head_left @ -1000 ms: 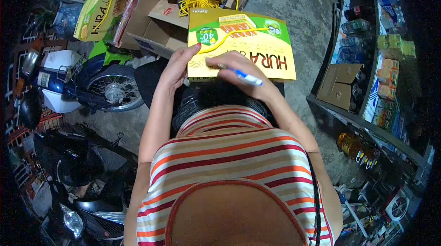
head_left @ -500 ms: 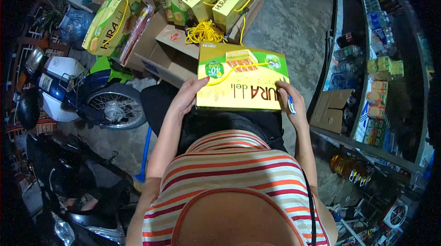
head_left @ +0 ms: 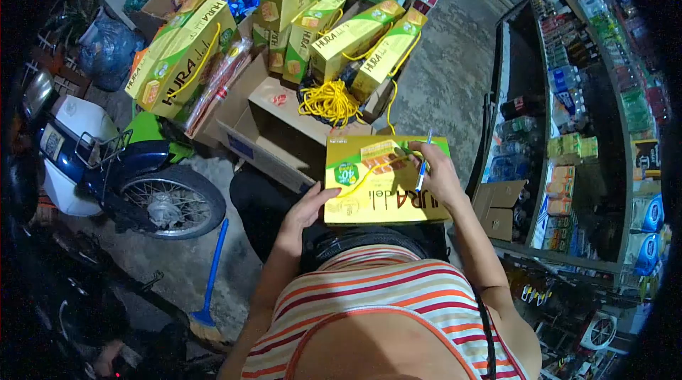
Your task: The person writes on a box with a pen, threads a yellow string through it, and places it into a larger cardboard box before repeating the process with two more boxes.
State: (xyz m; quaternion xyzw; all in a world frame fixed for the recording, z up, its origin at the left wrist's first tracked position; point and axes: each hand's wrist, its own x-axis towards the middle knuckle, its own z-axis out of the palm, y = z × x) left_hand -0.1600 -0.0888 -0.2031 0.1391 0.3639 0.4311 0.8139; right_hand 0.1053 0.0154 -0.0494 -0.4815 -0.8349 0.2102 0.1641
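A yellow and green HURA deli box [head_left: 369,206] lies flat on the lap, its lettering upright in view. My left hand [head_left: 307,213] holds the box's left edge, thumb on top near one end of the yellow cord handle [head_left: 367,180]. Over the box's upper right part, my right hand [head_left: 435,170] has a blue and white pen [head_left: 423,167] between its fingers, with fingertips close to the cord's other end. Beyond the box, a bundle of yellow cord [head_left: 330,101] sits beside an open cardboard carton [head_left: 284,117].
More HURA boxes [head_left: 355,35] stand behind the carton. A motorbike [head_left: 106,160] and a blue broom [head_left: 212,273] are at the left. Shelves of drinks and packets [head_left: 568,131] line the right, with a small open carton [head_left: 497,209] at their near end.
My right hand has moved from the box's right edge up to the cord's right end, with the pen now upright. The view has shifted, so the scene sits lower in the frame.
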